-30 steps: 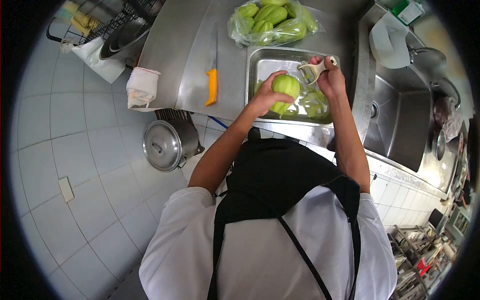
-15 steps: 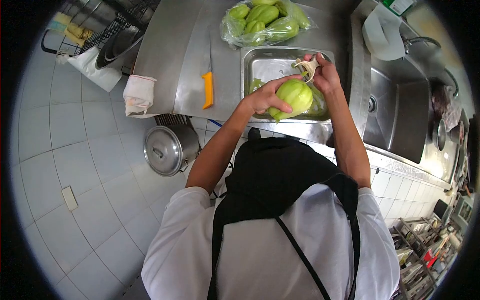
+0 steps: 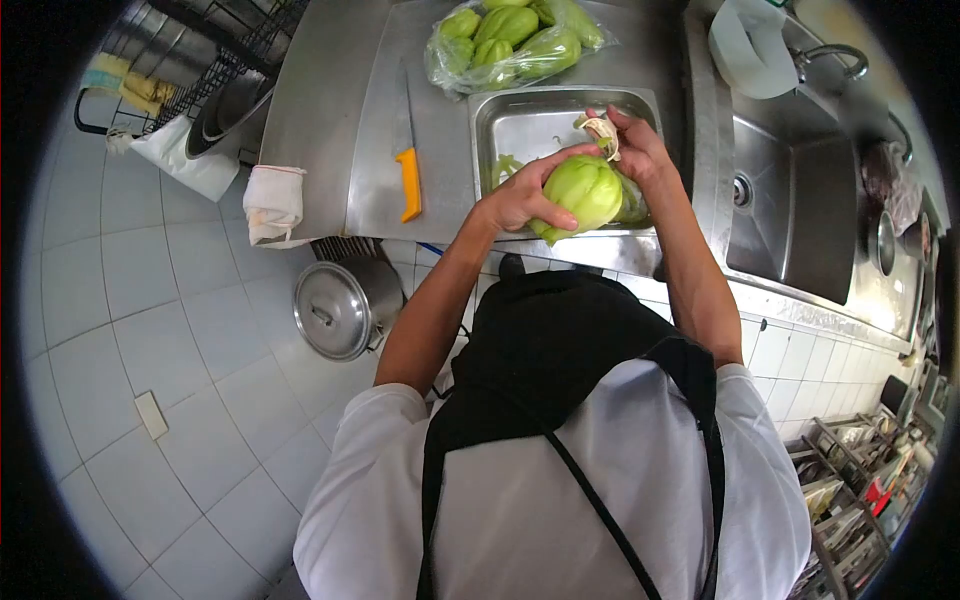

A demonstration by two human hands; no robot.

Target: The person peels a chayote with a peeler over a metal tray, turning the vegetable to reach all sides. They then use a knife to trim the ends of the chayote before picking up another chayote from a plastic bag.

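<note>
My left hand (image 3: 527,199) is wrapped round a pale green chayote (image 3: 587,192), thumb across its near side, above the front edge of a steel tray (image 3: 482,150). In my right hand (image 3: 640,146) is a cream-coloured peeler (image 3: 603,134), its head right at the far end of the chayote. A bit of green peel hangs at the peeler. Green peelings (image 3: 507,165) lie in the tray beneath my hands. Left of the tray rests a knife (image 3: 409,184) with an orange handle, its blade pointing away from me.
Behind the tray sits a clear plastic bag of several chayotes (image 3: 510,45). To the right is a steel sink (image 3: 765,190) with a white plastic container (image 3: 745,50) at its back. A folded cloth (image 3: 273,203) hangs at the counter's left corner; a lidded pot (image 3: 335,310) stands below.
The peeler in my right hand has shifted slightly and turned against the far end of the chayote. My left hand keeps its grip. The whole view has moved a little.
</note>
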